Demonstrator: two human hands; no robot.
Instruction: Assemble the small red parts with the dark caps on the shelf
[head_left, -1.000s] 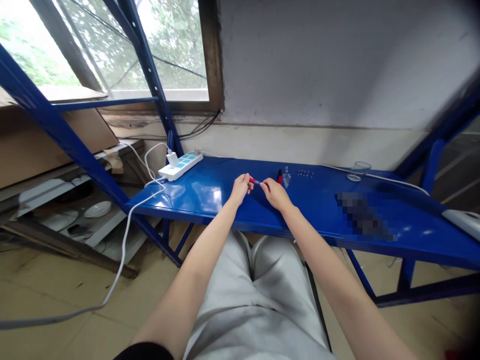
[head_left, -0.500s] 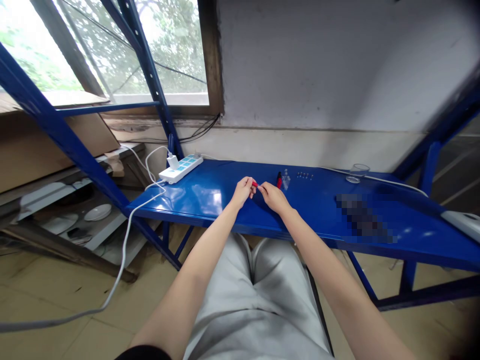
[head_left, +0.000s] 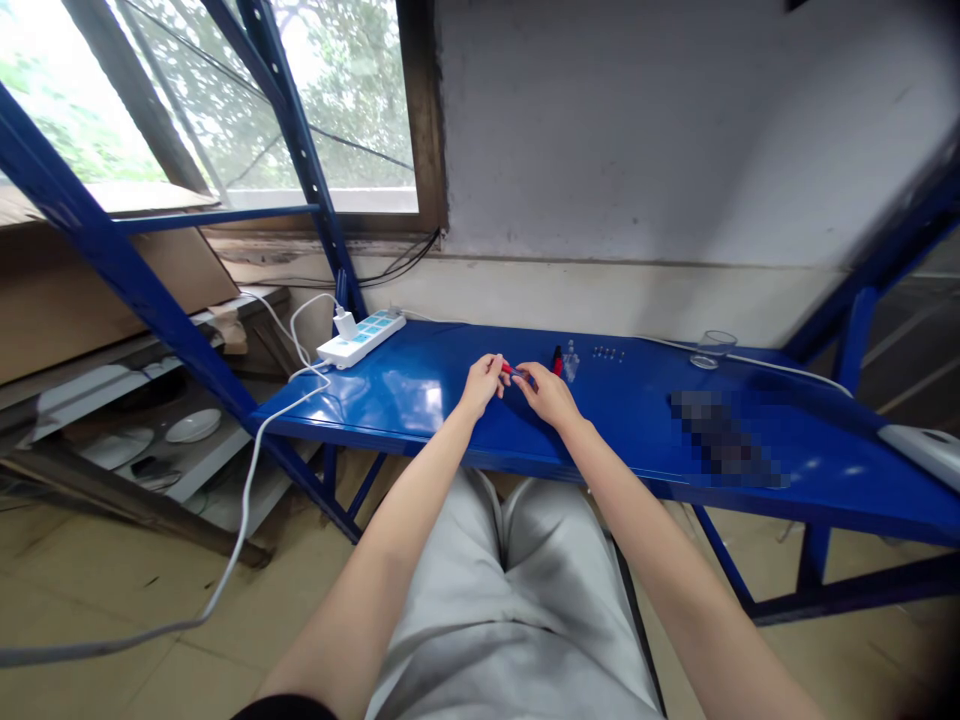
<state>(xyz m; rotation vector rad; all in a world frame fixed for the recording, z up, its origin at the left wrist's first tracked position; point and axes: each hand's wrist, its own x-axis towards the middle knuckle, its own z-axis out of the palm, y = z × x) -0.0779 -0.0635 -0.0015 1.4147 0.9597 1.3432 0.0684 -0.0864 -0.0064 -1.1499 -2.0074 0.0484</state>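
My left hand and my right hand meet over the blue metal shelf. Both pinch the ends of a small red piece held between their fingertips. Just beyond my right hand a second red and black piece lies on the shelf beside a small clear part and a row of several tiny dark bits.
A white power strip with a plugged charger sits at the shelf's back left, its white cable trailing to the floor. A clear glass dish and a white cord lie at the back right. Blue frame posts stand left.
My two hands have closed the gap between them, and the right fingertips now touch the red piece that the left hand held alone.
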